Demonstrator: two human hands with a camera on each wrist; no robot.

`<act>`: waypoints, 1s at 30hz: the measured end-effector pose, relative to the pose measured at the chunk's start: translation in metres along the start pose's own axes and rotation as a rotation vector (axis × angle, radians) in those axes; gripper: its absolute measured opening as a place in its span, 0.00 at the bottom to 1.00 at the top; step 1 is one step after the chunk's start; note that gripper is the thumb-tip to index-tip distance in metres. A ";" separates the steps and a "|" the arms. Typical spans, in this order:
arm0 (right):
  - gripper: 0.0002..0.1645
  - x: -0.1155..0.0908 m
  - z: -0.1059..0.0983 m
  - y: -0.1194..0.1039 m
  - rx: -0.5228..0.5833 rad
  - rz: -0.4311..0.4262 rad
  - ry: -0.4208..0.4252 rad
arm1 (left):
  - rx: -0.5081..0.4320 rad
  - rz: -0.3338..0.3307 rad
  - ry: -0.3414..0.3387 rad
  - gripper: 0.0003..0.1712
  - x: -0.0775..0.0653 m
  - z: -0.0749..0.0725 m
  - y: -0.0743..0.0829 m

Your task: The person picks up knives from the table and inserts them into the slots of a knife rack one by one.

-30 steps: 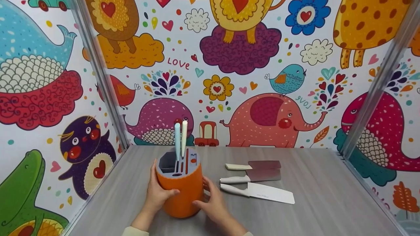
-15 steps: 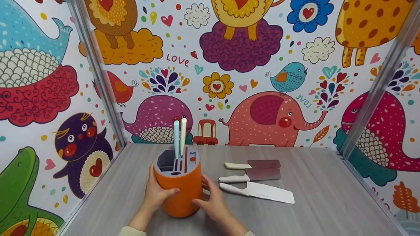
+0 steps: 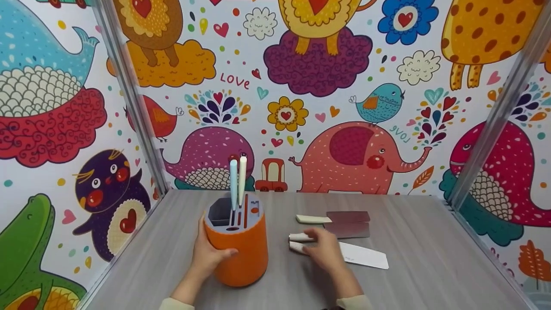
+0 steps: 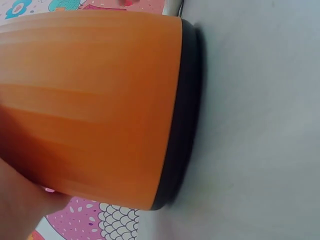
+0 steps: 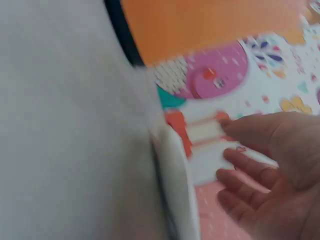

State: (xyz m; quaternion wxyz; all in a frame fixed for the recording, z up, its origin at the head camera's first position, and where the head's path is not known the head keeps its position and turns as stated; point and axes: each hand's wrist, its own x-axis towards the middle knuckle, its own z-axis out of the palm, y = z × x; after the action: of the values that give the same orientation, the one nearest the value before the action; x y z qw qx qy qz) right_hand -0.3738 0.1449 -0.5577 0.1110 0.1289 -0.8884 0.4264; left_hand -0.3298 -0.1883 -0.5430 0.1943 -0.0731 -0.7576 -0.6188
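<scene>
An orange knife block (image 3: 241,254) with a grey slotted top stands upright on the table. My left hand (image 3: 206,252) grips its left side, thumb across the front. Two slim handles rise from its slots, one light blue (image 3: 233,183) and one cream (image 3: 242,176). Right of the block lie a white-bladed knife (image 3: 368,256), a cleaver with a pale handle (image 3: 300,237) and a cream-handled cleaver (image 3: 313,219). Over the nearer two handles hovers my right hand (image 3: 325,252), partly hiding them. In the right wrist view its fingers (image 5: 250,167) are spread and hold nothing; a blurred white handle (image 5: 180,185) lies beside them.
The grey wood-grain table (image 3: 413,275) stretches out to the right. Panels printed with cartoon animals close it in at the back and both sides, with metal posts (image 3: 133,99) at the corners.
My right hand has let go of the knife block and moved right, over the knife handles. The left hand keeps its grip; block and knives stay in place.
</scene>
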 end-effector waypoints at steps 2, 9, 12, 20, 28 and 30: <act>0.24 0.000 -0.009 0.008 -0.054 0.013 0.003 | 0.009 0.004 0.004 0.69 0.000 0.000 0.000; 0.23 -0.004 -0.020 0.028 -0.137 0.045 -0.039 | 0.002 0.001 0.000 0.69 -0.002 0.001 -0.001; 0.23 -0.005 -0.018 0.029 -0.134 0.040 -0.048 | 0.008 -0.006 0.002 0.69 -0.003 0.001 -0.001; 0.23 -0.004 -0.009 0.030 -0.193 -0.013 -0.041 | 0.013 -0.007 0.000 0.68 -0.003 0.003 -0.004; 0.20 0.000 -0.003 0.029 -0.238 -0.074 -0.018 | -0.008 0.003 0.006 0.68 0.000 0.000 -0.003; 0.19 0.000 -0.003 0.028 -0.248 -0.078 -0.014 | -0.007 0.008 0.005 0.69 0.001 0.000 -0.003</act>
State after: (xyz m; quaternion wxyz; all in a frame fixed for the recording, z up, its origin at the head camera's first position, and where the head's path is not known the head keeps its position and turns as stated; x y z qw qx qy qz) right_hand -0.3828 0.1645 -0.5765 0.1362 0.1519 -0.9293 0.3079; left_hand -0.3316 -0.1888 -0.5455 0.1987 -0.0752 -0.7547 -0.6207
